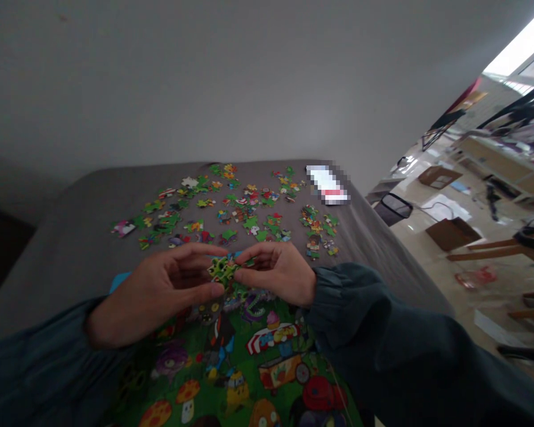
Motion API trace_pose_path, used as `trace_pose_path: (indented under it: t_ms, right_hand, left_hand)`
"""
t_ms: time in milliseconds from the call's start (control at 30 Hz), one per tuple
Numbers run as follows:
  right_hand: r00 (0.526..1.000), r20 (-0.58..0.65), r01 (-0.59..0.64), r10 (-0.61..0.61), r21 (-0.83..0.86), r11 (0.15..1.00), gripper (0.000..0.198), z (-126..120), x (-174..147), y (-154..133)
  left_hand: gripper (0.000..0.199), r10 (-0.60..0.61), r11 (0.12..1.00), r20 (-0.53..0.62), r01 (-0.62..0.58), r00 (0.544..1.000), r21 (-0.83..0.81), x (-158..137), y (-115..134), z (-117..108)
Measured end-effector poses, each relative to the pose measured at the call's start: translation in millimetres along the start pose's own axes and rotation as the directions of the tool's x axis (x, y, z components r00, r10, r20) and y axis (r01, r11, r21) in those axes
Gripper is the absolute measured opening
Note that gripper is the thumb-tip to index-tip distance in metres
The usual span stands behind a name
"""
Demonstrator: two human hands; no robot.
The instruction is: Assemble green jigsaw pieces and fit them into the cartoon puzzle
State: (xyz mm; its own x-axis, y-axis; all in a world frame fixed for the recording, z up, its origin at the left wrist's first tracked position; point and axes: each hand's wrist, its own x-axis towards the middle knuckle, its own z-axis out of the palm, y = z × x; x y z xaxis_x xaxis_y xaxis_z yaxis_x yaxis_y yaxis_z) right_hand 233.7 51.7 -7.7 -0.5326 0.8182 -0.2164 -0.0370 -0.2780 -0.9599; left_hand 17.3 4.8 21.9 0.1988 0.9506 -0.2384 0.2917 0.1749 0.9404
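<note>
Between my two hands, above the far edge of a colourful picture board [249, 350], is a small cluster of green jigsaw puzzle pieces [222, 270]. My left hand [155, 290] comes in from the left, its thumb and fingers closed on the cluster's left side. From the right, my right hand [280, 273] pinches at the cluster's right side with thumb and forefinger. The board shows cartoon figures, mushrooms and a food cart on green. My hands cover part of its far edge, where a bit of blue [119, 280] shows at the left.
Many loose puzzle pieces [249, 204] lie scattered on the grey cloth [93, 225] beyond my hands. A smartphone with a lit, pixelated screen [327, 184] lies at the far right, near the wall. On the floor at the right are cardboard boxes [453, 234] and wooden furniture legs [485, 252].
</note>
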Motion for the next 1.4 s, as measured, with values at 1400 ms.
trace_pose_path:
  t_ms: [1400]
  right_hand:
    - [0.99,-0.138,0.024,0.005,0.204,0.979,0.045,-4.2,3.3,-6.8]
  left_hand:
    - [0.043,-0.153,0.985,-0.176,0.163,0.972,0.046,-2.0,10.4,14.5]
